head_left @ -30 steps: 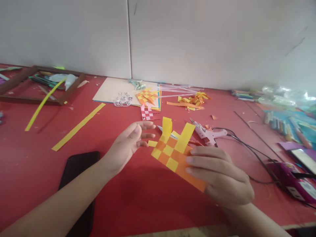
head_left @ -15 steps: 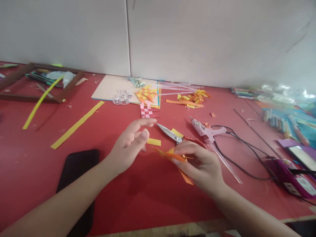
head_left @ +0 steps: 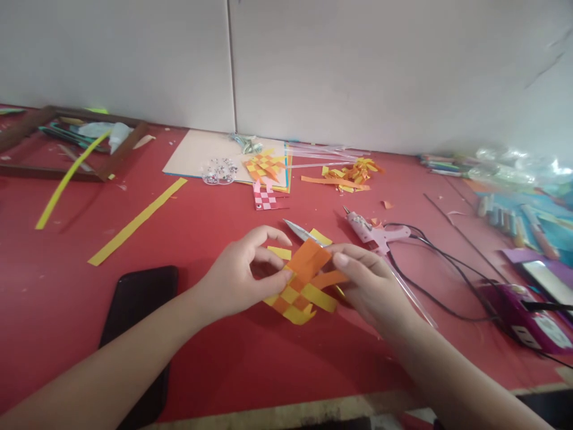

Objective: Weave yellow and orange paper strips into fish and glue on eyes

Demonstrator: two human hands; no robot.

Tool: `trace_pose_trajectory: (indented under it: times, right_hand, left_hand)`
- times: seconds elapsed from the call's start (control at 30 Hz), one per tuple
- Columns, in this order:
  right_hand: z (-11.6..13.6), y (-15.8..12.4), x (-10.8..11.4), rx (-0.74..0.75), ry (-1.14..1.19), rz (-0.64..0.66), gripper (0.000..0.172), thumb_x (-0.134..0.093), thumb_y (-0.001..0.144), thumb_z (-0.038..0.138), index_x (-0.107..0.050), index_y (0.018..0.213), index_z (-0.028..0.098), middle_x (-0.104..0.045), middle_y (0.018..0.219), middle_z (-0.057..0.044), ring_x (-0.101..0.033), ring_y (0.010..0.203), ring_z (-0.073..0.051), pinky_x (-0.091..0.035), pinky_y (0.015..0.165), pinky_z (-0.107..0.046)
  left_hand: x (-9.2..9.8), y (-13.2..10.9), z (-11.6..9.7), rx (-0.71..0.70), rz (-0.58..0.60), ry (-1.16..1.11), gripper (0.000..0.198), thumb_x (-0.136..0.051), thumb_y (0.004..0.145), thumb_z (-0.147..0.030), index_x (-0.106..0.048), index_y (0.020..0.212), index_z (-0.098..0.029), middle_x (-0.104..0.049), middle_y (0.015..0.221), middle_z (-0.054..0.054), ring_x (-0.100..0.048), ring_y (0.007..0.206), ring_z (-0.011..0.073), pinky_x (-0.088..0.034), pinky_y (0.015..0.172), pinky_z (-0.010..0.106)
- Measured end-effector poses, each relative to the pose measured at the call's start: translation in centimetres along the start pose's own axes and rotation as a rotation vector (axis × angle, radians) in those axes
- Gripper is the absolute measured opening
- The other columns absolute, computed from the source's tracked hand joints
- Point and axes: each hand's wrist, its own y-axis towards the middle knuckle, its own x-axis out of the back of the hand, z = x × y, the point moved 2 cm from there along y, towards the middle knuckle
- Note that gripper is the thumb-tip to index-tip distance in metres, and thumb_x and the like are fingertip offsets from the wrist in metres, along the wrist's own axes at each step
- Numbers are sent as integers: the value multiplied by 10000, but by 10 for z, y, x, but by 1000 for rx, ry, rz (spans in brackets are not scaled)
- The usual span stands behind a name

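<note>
The orange-and-yellow woven paper piece (head_left: 299, 291) sits low over the red table (head_left: 224, 364), between both hands and just in front of the scissors (head_left: 303, 232). Half a second ago I had it edge-on in the right hand alone, a thin sliver to the camera. Now it is turned flat again, checker side up, with a broad orange flap folded over its top and one orange strip curling off to the right. So the weave is readable once more, and both hands are on it.

The left hand (head_left: 237, 279) has closed in from hovering: its fingers (head_left: 278, 277) are narrowed to a pinch on the left edge of the weave, the remaining fingers curled loosely above. The right hand (head_left: 373, 289) pinches too - its fingertips (head_left: 342, 261) are drawn together on the orange flap's right corner.

Further out lie a loose yellow scrap (head_left: 280, 252), the pink glue gun (head_left: 375, 232) to the right, and a dark phone (head_left: 138, 310) by the left forearm.
</note>
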Motion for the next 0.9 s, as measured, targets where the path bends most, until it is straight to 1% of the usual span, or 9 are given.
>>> trace_pose_trajectory:
  times: [0.1,0.17,0.27,0.33,0.4,0.5,0.63,0.73,0.9]
  right_hand:
    - [2,0,5,146,-159,53,356,-735,804,525,-749,994,223,-774,917,-52,-727,814,-199,-604,743,-326]
    - [5,-1,5,291,-371,-7,242,-767,801,396,-729,965,221,-765,855,-34,-717,738,-175,-587,642,-283]
    - [10,-5,-1,616,-760,-124,54,-708,831,194,-702,879,218,-732,810,-22,-692,710,-153,-565,626,-273]
    - [11,-8,-6,845,-950,-147,106,-650,829,120,-693,863,211,-706,895,-55,-687,798,-174,-571,693,-312]
    - [11,-9,-9,996,-1070,-178,131,-628,803,88,-680,849,198,-661,986,-93,-673,886,-206,-567,742,-351]
    - [9,-8,-9,1067,-1183,-210,131,-640,779,89,-659,852,197,-608,1051,-109,-648,959,-242,-552,774,-393]
    - [9,-8,-9,1138,-1230,-193,144,-668,778,97,-652,850,221,-607,1061,-88,-629,945,-240,-539,802,-424]
    - [10,-10,-11,1187,-1198,-115,191,-674,773,56,-656,854,228,-662,979,-61,-628,896,-219,-550,788,-404]
    - [12,-11,-16,1204,-1143,19,214,-697,782,41,-675,870,235,-739,829,-14,-644,836,-203,-570,751,-373]
  left_hand:
    - [-1,2,1,-43,-21,13,185,-686,871,-339,-548,907,-221,-678,756,-34,-591,619,104,-446,566,214]
    - [-2,3,0,-88,-28,27,173,-667,881,-314,-551,810,-206,-650,748,-26,-586,639,104,-445,572,213]
    - [-2,3,-1,-117,-17,36,88,-648,881,-253,-617,816,-203,-668,774,-9,-610,689,116,-461,600,217]
    - [-2,4,-2,-118,-3,34,50,-644,875,-229,-661,835,-203,-697,795,2,-627,702,123,-474,612,220]
    - [-2,4,-2,-99,-2,36,61,-648,872,-236,-695,851,-203,-722,816,13,-645,710,133,-492,622,228]
    - [-1,5,-2,-60,-38,42,127,-664,872,-302,-737,906,-204,-756,865,32,-673,726,158,-520,632,248]
    - [0,5,-2,-51,-78,81,184,-664,868,-329,-775,960,-216,-787,947,46,-716,822,198,-557,712,285]
    - [-1,4,-2,-75,-73,138,197,-634,874,-286,-792,971,-219,-793,928,44,-720,813,196,-561,722,289]
    - [-3,5,0,-98,-76,203,207,-623,877,-264,-797,983,-226,-780,855,35,-690,723,173,-531,643,265]
